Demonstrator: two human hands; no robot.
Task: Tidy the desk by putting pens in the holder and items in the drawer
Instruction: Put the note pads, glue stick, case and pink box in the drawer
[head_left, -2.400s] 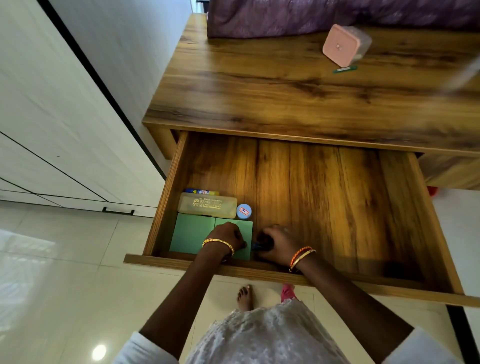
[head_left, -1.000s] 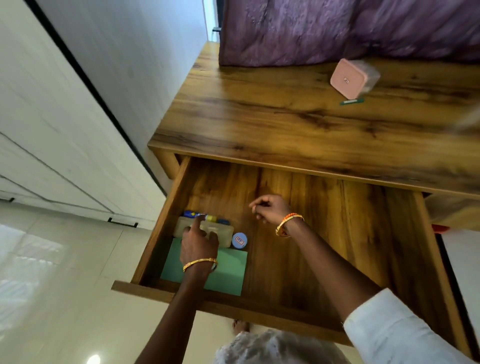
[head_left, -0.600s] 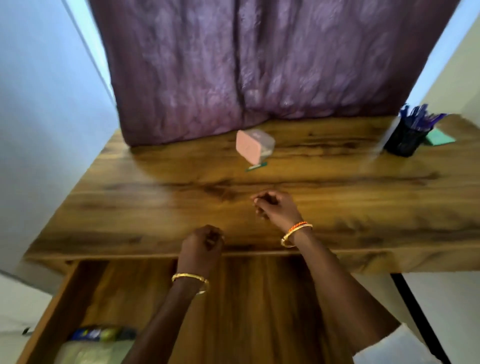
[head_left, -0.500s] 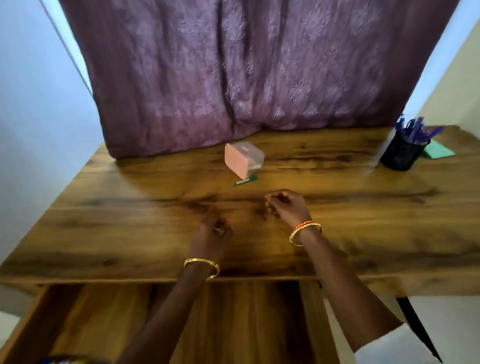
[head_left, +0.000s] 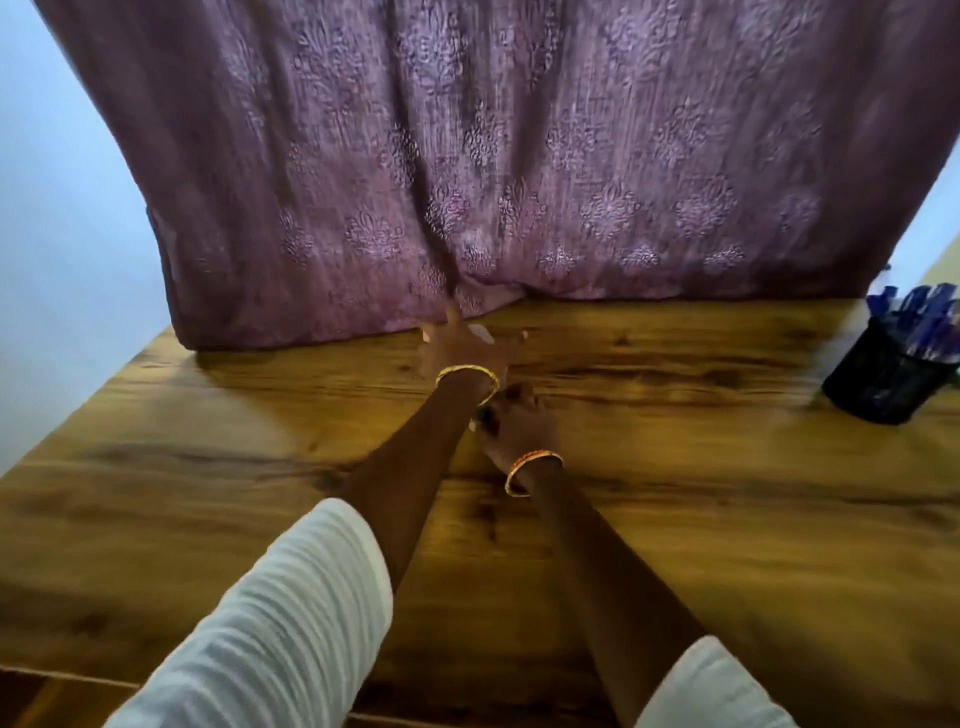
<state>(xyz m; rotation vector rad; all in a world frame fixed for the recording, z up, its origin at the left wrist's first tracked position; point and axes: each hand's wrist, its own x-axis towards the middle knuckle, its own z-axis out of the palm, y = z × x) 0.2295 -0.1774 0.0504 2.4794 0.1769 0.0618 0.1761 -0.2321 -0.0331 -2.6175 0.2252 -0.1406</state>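
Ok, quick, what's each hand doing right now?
Left hand: open, spread wide near the curtain.
Right hand: curled on the desk; cannot tell if it holds anything.

Two arms in white sleeves reach across a wooden worktop (head_left: 727, 519). The left hand (head_left: 465, 347) spreads over something pale near a purple curtain (head_left: 519, 156). The right hand (head_left: 519, 421) curls just behind it. A black pen holder (head_left: 883, 379) stands far right.

Blurred by motion: left hand (head_left: 464, 347), fingers spread near the purple patterned curtain (head_left: 519, 156), whatever lies beneath it mostly hidden, only a pale sliver showing. Small dark item at the curled fingers of the right hand (head_left: 519, 423), too covered to identify. Cut by right edge: black mesh pen holder (head_left: 883, 382) with smeared blue pens (head_left: 919, 317).
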